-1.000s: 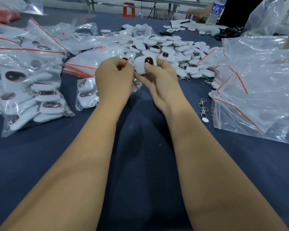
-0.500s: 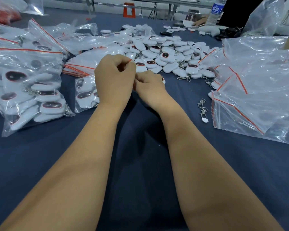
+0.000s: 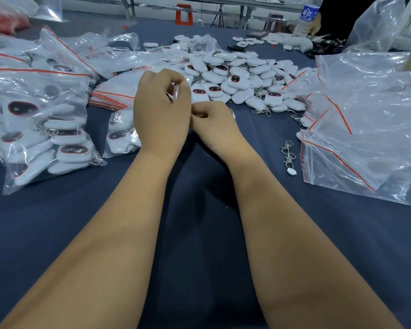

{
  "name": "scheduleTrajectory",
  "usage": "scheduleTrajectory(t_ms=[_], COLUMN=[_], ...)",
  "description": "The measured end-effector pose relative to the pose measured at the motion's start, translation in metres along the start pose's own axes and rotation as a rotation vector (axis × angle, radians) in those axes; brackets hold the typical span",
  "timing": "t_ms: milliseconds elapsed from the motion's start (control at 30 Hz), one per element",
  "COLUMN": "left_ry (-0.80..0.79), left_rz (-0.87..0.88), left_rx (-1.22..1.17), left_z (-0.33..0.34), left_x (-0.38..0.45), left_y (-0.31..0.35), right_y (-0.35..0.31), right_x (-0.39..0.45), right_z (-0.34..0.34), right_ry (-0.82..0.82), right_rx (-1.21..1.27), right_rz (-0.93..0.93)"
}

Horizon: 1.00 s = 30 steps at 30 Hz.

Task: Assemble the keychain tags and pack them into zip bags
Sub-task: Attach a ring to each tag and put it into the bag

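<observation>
The small clear red-striped zip bag, at centre frame just before the loose pile of white oval keychain tags, is pinched by the left hand, while the right hand, fingers curled, probably pushes a mostly hidden tag inside, best done holding the mouth wide.

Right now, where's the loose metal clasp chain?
In the head view, the clasp chain lies on the blue cloth right of the right hand, just left of the big zip bag.
</observation>
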<state>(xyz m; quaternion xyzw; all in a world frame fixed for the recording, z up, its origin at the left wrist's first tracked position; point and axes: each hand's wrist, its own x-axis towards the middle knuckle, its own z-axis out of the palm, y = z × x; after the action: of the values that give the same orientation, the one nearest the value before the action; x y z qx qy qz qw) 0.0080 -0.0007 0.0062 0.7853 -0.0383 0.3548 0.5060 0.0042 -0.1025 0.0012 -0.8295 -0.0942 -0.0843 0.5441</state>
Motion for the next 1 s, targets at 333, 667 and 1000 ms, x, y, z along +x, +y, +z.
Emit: scheduleTrajectory(t_ms=[333, 667, 1000], left_ry=[-0.182, -0.283, -0.338], left_rz=[-0.093, 0.011, -0.023], left_rx=[0.181, 0.521, 0.499], left_z=[0.001, 0.003, 0.004], left_x=[0.000, -0.005, -0.004], left_y=[-0.003, -0.013, -0.013], right_y=[-0.001, 0.017, 0.021], right_x=[-0.001, 0.005, 0.010], right_z=[0.001, -0.021, -0.020], right_ry=[0.050, 0.267, 0.290], right_rx=[-0.104, -0.532, -0.628], right_rz=[0.046, 0.224, 0.268])
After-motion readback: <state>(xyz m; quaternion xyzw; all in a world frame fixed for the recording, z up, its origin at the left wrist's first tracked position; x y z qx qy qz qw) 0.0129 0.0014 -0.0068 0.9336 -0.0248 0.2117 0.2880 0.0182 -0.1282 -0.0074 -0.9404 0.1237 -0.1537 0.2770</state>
